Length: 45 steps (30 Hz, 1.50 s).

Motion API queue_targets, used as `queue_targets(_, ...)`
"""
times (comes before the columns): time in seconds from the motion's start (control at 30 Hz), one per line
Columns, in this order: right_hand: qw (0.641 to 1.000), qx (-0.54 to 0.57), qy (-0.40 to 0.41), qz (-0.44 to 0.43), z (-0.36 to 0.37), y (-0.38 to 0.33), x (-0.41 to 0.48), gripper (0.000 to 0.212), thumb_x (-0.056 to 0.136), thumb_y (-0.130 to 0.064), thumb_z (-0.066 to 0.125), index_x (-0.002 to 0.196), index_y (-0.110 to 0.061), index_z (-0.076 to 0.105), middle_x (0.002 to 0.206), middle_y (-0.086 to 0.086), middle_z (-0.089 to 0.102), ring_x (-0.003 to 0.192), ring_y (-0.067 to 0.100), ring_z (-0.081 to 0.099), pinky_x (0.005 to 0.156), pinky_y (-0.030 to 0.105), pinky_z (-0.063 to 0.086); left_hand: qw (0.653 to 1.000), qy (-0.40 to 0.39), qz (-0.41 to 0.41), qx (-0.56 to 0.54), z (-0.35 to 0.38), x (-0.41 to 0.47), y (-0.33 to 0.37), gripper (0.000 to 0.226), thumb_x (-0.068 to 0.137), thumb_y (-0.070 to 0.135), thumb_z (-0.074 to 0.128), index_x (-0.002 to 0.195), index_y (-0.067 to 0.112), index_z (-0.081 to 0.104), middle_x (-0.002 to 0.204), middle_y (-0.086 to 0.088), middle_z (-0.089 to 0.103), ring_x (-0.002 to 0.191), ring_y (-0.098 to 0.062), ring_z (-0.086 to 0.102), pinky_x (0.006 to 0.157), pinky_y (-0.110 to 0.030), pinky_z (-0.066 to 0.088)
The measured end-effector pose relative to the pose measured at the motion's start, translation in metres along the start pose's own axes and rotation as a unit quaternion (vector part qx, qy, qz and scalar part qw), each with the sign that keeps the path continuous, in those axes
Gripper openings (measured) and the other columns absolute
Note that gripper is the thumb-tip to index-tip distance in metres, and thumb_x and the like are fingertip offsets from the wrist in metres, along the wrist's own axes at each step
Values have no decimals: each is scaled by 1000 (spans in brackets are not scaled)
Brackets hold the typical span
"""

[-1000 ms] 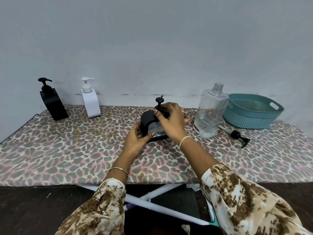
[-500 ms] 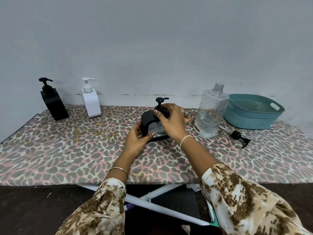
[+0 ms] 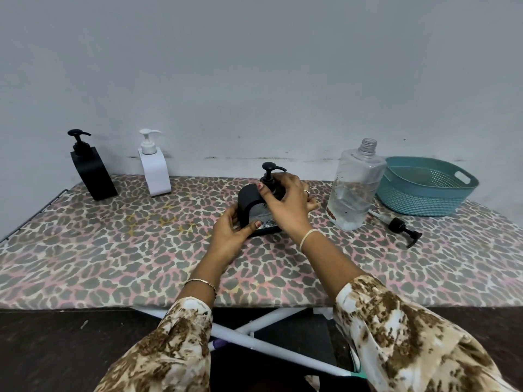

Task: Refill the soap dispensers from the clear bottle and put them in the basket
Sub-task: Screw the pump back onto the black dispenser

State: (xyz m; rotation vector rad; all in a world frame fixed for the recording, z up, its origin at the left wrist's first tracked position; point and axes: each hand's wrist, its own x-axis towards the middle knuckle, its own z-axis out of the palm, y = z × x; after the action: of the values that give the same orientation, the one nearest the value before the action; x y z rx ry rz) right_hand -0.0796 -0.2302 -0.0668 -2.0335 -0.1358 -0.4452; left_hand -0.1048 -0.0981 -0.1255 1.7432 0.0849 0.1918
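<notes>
A black arch-shaped soap dispenser (image 3: 248, 202) stands mid-table. My left hand (image 3: 230, 236) grips its lower left side. My right hand (image 3: 285, 203) is closed around the collar of its black pump (image 3: 270, 171), whose spout points right. The clear bottle (image 3: 355, 188) stands uncapped just right of my hands, partly filled. The teal basket (image 3: 424, 190) sits at the far right with nothing visible in it. A second black dispenser (image 3: 92, 169) and a white dispenser (image 3: 154, 168) stand at the back left, pumps on.
A loose black pump with its tube (image 3: 400, 226) lies on the leopard-print cover (image 3: 127, 250) between the bottle and the basket. The wall runs close behind the table. White crossed legs (image 3: 254, 329) show below the front edge.
The pump head has turned under my right hand; its spout now points right. My left hand keeps its hold on the dispenser body. Nothing else has moved.
</notes>
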Motion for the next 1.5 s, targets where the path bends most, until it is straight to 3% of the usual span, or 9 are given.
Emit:
queue_targets(0.1,998,41,-47,-9,-6,1,0,45,91,-43,59,129,-20,56,132,-1,47,129,22,38,112,44,29,1000,-1,-5,-2,-1,1,-1,77,76,18,78,142,10,39,137,-6,53,125,-18,51,109,-38,40)
queue_targets(0.27,998,-56,18,-20,-5,-2,6,37,81,-53,67,106,-26,68,111,-5,62,113,21,50,100,55,33,1000,6,-7,-7,0,1,-1,74,77,13,77,140,10,40,136,-6,54,123,-17,52,108,-35,41)
queue_targets(0.53,985,-132,104,36,-2,-15,-1,30,71,-60,70,77,-31,62,99,-10,62,108,15,52,102,49,20,1000,15,7,4,2,-2,1,72,76,15,79,138,8,43,132,-5,56,119,-16,54,102,-27,43)
queue_targets(0.8,1000,2,-27,-15,-2,3,4,39,84,-54,60,113,-28,64,119,-4,54,119,22,46,105,52,31,1000,7,-4,6,1,0,1,74,76,16,79,140,9,41,135,-7,55,121,-17,53,105,-31,42)
queue_targets(0.93,993,-110,16,-33,-10,-2,5,31,85,-53,62,102,-28,68,112,-9,59,115,16,46,95,37,15,1000,16,-2,9,2,0,1,71,77,13,78,138,9,43,133,-7,56,120,-17,54,102,-28,42)
queue_targets(1.03,988,-150,36,-13,-9,-8,4,31,81,-57,64,97,-31,69,111,-11,60,115,15,46,99,46,16,1000,22,0,9,2,0,0,71,76,13,79,138,8,44,132,-7,57,120,-18,55,104,-31,43)
queue_targets(1.2,980,-181,79,5,-5,-12,2,30,76,-59,66,91,-33,69,107,-13,62,111,13,47,98,46,20,1000,22,7,13,2,0,0,69,76,14,79,136,8,45,131,-7,58,118,-17,56,103,-32,45)
queue_targets(1.4,991,-120,58,3,-3,-8,2,28,79,-54,67,95,-31,68,106,-8,61,109,14,50,96,42,20,1000,16,0,3,2,1,-1,70,75,16,80,136,9,46,131,-6,58,118,-17,56,105,-36,44)
queue_targets(1.5,1000,-21,-9,-9,-5,5,7,38,79,-50,70,107,-25,65,112,-3,58,114,18,49,103,41,32,1000,8,-10,-10,0,1,-1,72,75,13,79,137,10,44,132,-6,56,120,-17,54,106,-35,43)
